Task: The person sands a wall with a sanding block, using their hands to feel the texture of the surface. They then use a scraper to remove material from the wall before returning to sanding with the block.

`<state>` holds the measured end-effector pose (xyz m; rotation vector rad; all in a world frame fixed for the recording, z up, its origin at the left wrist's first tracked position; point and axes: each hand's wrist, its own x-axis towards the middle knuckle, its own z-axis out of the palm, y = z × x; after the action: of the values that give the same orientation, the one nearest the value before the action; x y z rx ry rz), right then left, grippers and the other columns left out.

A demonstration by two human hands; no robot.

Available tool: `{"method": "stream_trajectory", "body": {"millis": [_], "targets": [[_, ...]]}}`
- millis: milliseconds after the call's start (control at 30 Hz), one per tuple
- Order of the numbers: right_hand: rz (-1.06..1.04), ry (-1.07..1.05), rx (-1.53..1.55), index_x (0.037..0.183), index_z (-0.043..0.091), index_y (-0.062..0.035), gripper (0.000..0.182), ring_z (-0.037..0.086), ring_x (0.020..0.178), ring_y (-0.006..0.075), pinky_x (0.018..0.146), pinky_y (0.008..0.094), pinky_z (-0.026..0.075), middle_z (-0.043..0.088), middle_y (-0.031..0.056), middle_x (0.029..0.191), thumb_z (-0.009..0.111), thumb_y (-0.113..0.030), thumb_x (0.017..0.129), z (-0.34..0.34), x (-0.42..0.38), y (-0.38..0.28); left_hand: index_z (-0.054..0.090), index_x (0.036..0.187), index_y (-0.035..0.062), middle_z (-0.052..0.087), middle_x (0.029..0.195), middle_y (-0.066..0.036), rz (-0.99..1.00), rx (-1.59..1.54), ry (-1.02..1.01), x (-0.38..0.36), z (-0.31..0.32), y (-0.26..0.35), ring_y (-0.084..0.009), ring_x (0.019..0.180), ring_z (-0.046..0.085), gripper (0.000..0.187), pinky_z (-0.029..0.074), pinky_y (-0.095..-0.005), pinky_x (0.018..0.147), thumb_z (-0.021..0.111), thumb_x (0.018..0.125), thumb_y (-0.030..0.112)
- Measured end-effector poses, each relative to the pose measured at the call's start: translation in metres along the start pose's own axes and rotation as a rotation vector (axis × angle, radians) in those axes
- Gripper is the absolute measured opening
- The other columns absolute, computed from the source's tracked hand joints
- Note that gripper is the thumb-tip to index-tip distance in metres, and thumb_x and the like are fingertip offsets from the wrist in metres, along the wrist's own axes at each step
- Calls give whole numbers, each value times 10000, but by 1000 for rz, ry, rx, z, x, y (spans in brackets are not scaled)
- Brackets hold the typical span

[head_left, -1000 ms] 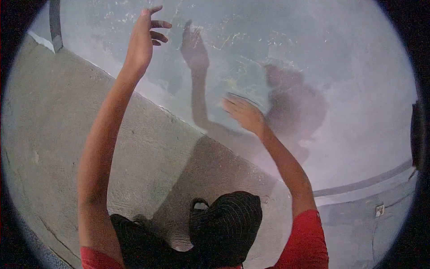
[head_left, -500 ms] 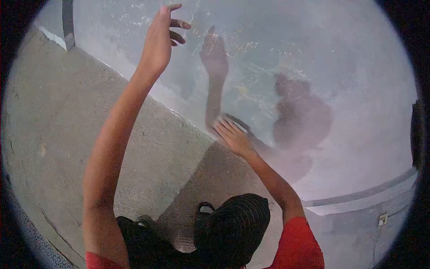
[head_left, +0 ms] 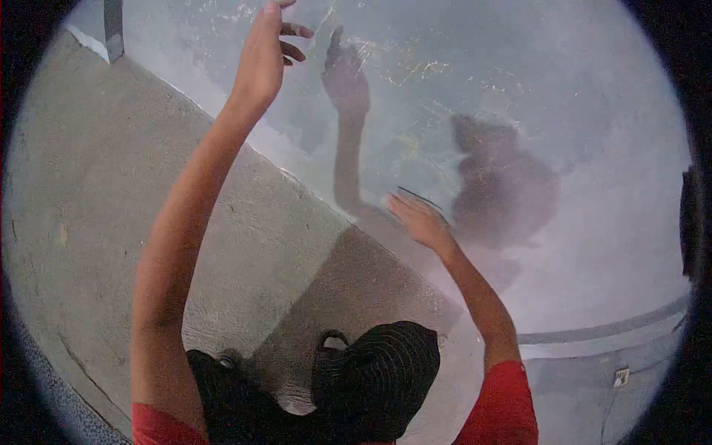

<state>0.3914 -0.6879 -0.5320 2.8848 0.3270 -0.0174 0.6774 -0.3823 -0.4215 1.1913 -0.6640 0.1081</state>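
My left hand (head_left: 261, 55) is raised in front of the grey wall (head_left: 519, 74), fingers apart and bent a little, holding nothing I can see. Its top is close to the upper edge of the view. Lower and to the right, my right hand (head_left: 420, 220) lies flat at the wall, its fingers stretched out and slightly blurred. A thin dark line runs along the upper side of that hand, perhaps its shadow. The palm side is hidden. Pale scratch-like marks (head_left: 419, 70) and small yellowish spots spread over the wall between and above my hands.
The concrete floor (head_left: 111, 185) meets the wall along a slanting edge. My legs in dark trousers (head_left: 378, 378) are below. Shadows of my arm and head fall on the wall. A grey ledge (head_left: 601, 337) runs at lower right, near a small socket-like fitting (head_left: 621, 378).
My right hand has moved right along the wall, away from the floor edge. My left hand sits slightly higher in the view, fingers still apart.
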Motion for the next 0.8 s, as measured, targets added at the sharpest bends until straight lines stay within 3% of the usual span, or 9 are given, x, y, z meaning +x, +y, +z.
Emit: {"method": "stream_trajectory", "body": {"millis": [233, 333, 400, 533, 700, 800], "targets": [[-46, 104, -39, 1295, 467, -91, 421, 389, 1280, 225, 1052, 347, 331, 435, 59, 1374, 501, -213, 894, 45, 55, -25, 408, 1340, 123, 605, 1003, -101, 16, -65, -11, 2, 13, 13, -154, 729, 546, 578, 418, -299, 744, 223, 963, 520], [-31, 149, 57, 1269, 485, -79, 385, 391, 1278, 214, 1064, 349, 310, 439, 55, 1369, 457, -216, 910, 60, 74, -30, 411, 1338, 120, 605, 992, -94, 38, -44, -32, -5, 22, 22, -153, 723, 541, 587, 415, -297, 732, 230, 959, 530], [-41, 43, 115, 1291, 474, -97, 401, 382, 1283, 202, 1075, 342, 301, 435, 37, 1376, 458, -271, 930, 81, 96, -32, 413, 1337, 116, 606, 984, -90, 51, -40, -48, -10, 22, 35, -153, 720, 540, 594, 414, -296, 727, 232, 957, 536], [-52, 62, 41, 1303, 467, -105, 406, 362, 1298, 202, 1094, 343, 276, 427, 31, 1384, 450, -271, 933, 56, 113, -64, 416, 1333, 106, 608, 973, -84, 33, -7, -31, -12, 14, 50, -153, 717, 541, 610, 415, -295, 724, 230, 954, 546], [-13, 223, 140, 1329, 437, -123, 431, 370, 1296, 237, 1099, 367, 260, 405, 60, 1399, 433, -288, 931, 38, 45, -98, 422, 1330, 112, 612, 975, -84, 88, 30, 13, -10, -2, 51, -154, 717, 549, 601, 419, -295, 732, 227, 956, 541], [109, 96, 119, 1373, 376, -115, 502, 322, 1326, 253, 1095, 421, 252, 366, 82, 1424, 495, -184, 890, 39, -41, -83, 427, 1328, 119, 615, 983, -85, 1, -46, 21, -4, -4, 44, -154, 724, 556, 592, 421, -294, 736, 228, 958, 535]]}}
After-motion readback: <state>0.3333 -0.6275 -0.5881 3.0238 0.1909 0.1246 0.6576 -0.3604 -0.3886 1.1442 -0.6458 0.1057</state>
